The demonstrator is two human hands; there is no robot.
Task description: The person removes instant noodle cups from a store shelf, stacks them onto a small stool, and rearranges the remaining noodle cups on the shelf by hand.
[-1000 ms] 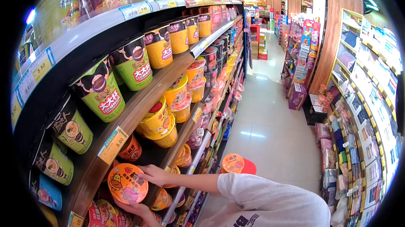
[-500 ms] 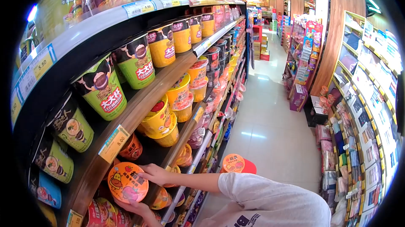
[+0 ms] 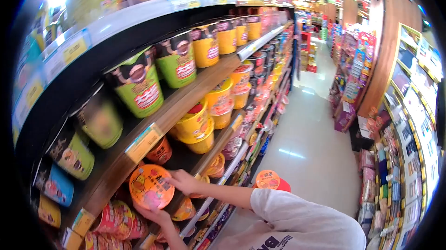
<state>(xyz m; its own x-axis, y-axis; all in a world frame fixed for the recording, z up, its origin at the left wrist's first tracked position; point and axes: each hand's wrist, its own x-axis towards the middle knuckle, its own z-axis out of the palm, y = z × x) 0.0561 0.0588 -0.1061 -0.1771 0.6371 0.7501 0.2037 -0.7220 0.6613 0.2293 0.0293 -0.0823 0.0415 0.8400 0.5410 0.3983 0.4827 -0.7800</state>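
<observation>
The right hand [image 3: 185,182] is touching the right edge of an orange-lidded tub [image 3: 151,187], and the left hand [image 3: 155,214] is supporting the tub from below, its printed lid facing the camera. Red tubs [image 3: 110,217] are sitting below the held tub, while an orange-red cup [image 3: 159,151] is standing just above it and yellow tubs [image 3: 193,121] are standing stacked above and to its right. Green cups [image 3: 139,91] are standing higher above it, behind a yellow price tag [image 3: 144,143]. To its right, a second orange-lidded tub [image 3: 268,180] is showing beyond a grey sleeve [image 3: 278,213].
</observation>
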